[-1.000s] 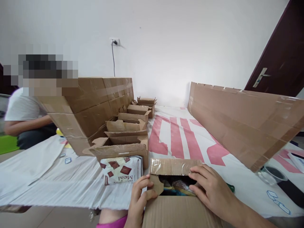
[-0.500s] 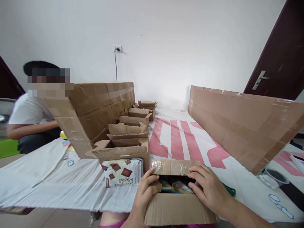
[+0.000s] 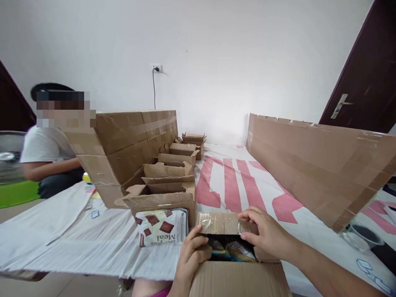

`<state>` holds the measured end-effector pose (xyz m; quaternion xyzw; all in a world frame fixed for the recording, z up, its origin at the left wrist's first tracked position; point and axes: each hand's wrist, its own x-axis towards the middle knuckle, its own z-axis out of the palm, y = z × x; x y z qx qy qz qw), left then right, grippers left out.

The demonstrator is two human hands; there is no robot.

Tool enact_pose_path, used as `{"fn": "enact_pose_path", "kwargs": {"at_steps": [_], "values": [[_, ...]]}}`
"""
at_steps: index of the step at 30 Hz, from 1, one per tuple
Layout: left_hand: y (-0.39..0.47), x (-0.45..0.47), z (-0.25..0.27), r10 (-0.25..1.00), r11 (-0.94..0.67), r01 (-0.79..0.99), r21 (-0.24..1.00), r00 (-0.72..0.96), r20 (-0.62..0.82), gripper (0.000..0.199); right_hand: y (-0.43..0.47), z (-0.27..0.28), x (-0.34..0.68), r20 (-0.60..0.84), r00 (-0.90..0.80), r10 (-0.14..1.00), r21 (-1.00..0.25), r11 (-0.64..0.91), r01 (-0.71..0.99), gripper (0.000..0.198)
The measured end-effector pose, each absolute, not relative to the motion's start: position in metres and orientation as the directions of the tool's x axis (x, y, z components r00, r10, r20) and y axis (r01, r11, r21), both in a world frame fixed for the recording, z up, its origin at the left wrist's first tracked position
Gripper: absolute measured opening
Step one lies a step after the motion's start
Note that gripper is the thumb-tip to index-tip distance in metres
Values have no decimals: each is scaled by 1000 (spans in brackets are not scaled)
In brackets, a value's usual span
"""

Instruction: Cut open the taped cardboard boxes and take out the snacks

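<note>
A small cardboard box point(image 3: 239, 280) stands before me at the table's near edge, its top partly open. Inside, shadowed packets point(image 3: 236, 250) show blue, yellow and grey-brown parts. My left hand point(image 3: 193, 251) is closed round the box's left side, fingers curled over the edge and the index fingertip at the corner of the far flap point(image 3: 219, 222). That flap has shiny tape on it. With thumb and fingers closed on its right end, my right hand point(image 3: 266, 233) holds the flap. Left of the box, a printed packet point(image 3: 162, 228) marked "Meal" leans against an open carton.
Several open cartons point(image 3: 167, 202) run in a row toward the wall, beside a stack of taped boxes point(image 3: 123, 144). A cardboard panel point(image 3: 309, 165) stands on the right, near a clear plastic cup point(image 3: 361, 237). Another person point(image 3: 51, 148) sits at the left.
My right hand has shifted from the box's right opening edge up onto the far flap. My left hand keeps its hold on the left side. The view has shifted slightly.
</note>
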<state>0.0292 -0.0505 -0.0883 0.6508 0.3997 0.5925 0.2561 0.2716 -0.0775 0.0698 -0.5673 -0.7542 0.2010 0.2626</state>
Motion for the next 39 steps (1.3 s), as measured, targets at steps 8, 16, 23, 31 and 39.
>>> {"fn": "enact_pose_path", "kwargs": {"at_steps": [8,16,23,31,39], "values": [[-58,30,-83,821,-557,200,806,-12,570,30,-67,65,249,186,-213,959,-493,279,824,35],[-58,30,-82,830,-544,211,812,-11,558,31,-65,57,244,210,-188,960,-411,260,874,29],[-57,29,-84,818,-560,225,797,-3,575,31,-62,55,244,220,-184,958,-416,262,871,29],[-51,30,-83,811,-567,209,796,-25,584,34,-60,54,245,230,-198,953,-406,279,870,21],[-42,36,-86,829,-545,164,822,-38,558,26,-56,50,249,240,-203,949,-432,292,853,35]]}}
